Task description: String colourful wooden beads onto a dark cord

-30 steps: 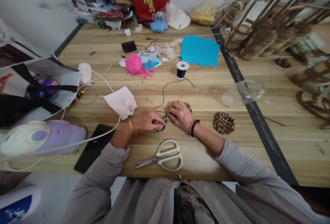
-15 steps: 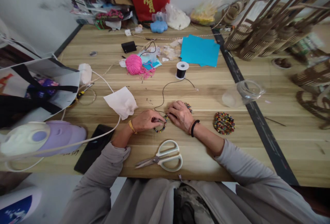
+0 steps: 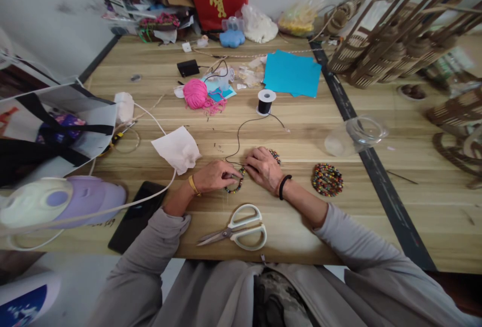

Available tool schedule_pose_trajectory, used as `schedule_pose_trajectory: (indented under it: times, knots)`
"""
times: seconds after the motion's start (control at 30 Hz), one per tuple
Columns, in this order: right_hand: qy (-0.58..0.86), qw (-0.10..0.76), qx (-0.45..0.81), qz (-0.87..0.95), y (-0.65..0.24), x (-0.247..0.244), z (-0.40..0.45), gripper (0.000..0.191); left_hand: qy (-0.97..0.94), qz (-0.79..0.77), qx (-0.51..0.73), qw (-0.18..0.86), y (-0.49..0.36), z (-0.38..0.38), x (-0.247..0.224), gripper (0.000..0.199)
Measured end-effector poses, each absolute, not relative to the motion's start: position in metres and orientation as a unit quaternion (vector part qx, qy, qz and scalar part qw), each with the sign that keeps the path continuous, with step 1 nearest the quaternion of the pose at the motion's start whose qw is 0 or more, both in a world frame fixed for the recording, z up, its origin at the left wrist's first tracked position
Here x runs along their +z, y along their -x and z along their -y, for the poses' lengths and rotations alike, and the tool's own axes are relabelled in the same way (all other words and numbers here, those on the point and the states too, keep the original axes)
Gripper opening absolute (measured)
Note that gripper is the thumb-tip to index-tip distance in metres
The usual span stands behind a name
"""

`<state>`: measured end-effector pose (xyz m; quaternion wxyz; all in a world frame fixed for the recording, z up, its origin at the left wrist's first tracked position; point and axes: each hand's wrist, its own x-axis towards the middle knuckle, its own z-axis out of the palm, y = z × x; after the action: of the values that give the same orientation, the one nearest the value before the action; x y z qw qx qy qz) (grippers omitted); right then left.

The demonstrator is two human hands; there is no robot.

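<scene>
On the tabletop (image 3: 293,239) between the left hand (image 3: 214,175) and right hand (image 3: 263,169), a beaded strand (image 3: 241,182) lies strung but not visibly closed, black cord (image 3: 238,137) seemingly uncut from its spool (image 3: 265,103). Both hands' fingers bunch there, though whether they pinch it I cannot tell

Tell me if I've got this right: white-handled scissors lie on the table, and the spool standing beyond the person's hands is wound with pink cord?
Not quite: the cord on the spool is black, not pink, as the head view shows. The spool does stand beyond the left hand and right hand, and the white-handled scissors do lie on the table.
</scene>
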<state>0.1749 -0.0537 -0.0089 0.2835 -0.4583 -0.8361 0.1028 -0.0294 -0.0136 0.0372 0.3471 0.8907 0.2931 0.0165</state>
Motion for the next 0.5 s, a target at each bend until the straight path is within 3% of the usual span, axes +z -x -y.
schedule_pose_trajectory:
  times: [0.5]
  knots:
    - [0.456,0.283,0.099,0.838,-0.1751,-0.0104,0.053,0.019,-0.876,-0.318,0.031,0.36,0.0284,0.0139,0.0376,0.024]
